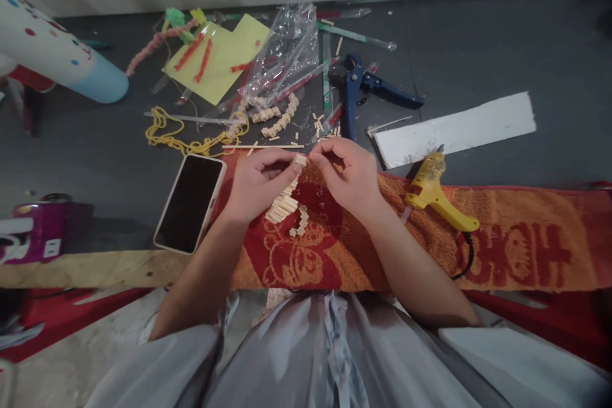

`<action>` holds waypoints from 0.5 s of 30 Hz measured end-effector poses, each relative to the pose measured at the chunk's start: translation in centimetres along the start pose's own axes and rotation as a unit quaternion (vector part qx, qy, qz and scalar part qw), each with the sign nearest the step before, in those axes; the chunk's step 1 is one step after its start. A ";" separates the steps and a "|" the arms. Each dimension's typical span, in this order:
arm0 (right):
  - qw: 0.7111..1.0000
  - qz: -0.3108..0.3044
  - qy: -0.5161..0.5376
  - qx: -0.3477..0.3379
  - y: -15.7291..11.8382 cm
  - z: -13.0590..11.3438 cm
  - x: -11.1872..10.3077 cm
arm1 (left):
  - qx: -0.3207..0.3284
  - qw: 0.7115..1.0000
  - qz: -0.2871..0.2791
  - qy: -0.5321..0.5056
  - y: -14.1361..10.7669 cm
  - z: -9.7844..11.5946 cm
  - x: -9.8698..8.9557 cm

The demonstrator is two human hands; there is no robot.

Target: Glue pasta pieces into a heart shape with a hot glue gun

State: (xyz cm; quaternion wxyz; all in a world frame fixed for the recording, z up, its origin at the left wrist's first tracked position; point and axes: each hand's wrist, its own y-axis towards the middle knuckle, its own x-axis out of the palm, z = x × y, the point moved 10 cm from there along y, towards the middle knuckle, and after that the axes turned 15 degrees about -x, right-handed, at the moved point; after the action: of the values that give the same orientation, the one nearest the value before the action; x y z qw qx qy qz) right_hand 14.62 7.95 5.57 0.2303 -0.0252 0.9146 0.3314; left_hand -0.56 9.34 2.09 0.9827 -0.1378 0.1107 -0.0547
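My left hand pinches the upper end of a strip of short pale wooden sticks, which hangs down over the orange and red towel. Close on its right, my right hand has thumb and index fingertips pressed together near the strip's top; anything between them is too small to make out. A small curved chain of pale pieces lies on the towel below the hands. More curved chains and loose stick bits lie on the dark table beyond.
A phone and yellow string are at left. Blue cutters, a white board and a yellow glue gun lie at right. Clear plastic, yellow paper and a dotted cylinder stand farther back.
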 end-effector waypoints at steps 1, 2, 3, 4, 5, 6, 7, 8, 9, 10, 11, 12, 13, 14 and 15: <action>1.000 0.008 -0.006 -0.003 0.0 0.0 -0.2 | -0.014 1.000 -0.005 -0.020 0.0 -0.1 0.0; 1.000 0.018 -0.010 -0.007 0.0 0.0 -0.4 | -0.029 0.999 -0.012 -0.038 0.0 -0.3 0.0; 0.999 0.025 -0.014 -0.013 0.0 -0.1 -0.6 | -0.041 0.998 -0.019 -0.053 0.0 -0.3 0.0; 0.999 0.031 -0.015 -0.023 0.0 -0.3 -0.7 | -0.051 0.996 -0.026 -0.064 0.0 -0.4 0.0; 0.999 0.034 -0.013 -0.034 0.1 -0.6 -0.8 | -0.057 0.995 -0.031 -0.071 -0.1 -0.4 0.1; 0.998 0.034 -0.009 -0.044 0.2 -0.9 -0.8 | -0.056 0.995 -0.033 -0.075 -0.1 -0.3 0.1; 0.998 0.034 -0.004 -0.050 0.3 -1.2 -0.8 | -0.052 0.995 -0.034 -0.075 -0.1 -0.2 0.1; 0.998 0.035 0.002 -0.053 0.3 -1.5 -0.8 | -0.044 0.996 -0.032 -0.073 -0.1 0.0 0.1; 0.998 0.037 0.008 -0.053 0.4 -1.6 -0.8 | -0.032 0.997 -0.029 -0.069 0.0 0.1 0.1; 0.998 0.041 0.013 -0.053 0.4 -1.8 -0.9 | -0.016 0.998 -0.025 -0.064 0.0 0.3 0.0; 0.998 0.043 0.016 -0.051 0.4 -1.9 -0.9 | 0.003 0.998 -0.019 -0.058 0.0 0.5 0.0; 0.998 0.043 0.017 -0.050 0.4 -1.9 -0.8 | 0.022 0.998 -0.012 -0.050 -0.1 0.7 -0.1; 0.998 0.043 0.018 -0.049 0.4 -1.9 -0.8 | 0.040 0.998 -0.004 -0.041 -0.1 0.9 -0.2; 0.998 0.043 0.016 -0.048 0.3 -1.9 -0.8 | 0.058 0.998 0.004 -0.030 -0.2 1.0 -0.2; 0.998 0.044 0.015 -0.047 0.3 -1.8 -0.8 | 0.074 0.997 0.012 -0.017 -0.3 1.2 -0.3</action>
State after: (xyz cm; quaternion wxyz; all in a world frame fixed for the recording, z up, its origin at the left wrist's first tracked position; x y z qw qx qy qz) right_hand 14.56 6.98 7.31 0.2003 -0.0007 0.9014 0.3837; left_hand -0.60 9.36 3.38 0.9925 -0.0645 0.0913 -0.0486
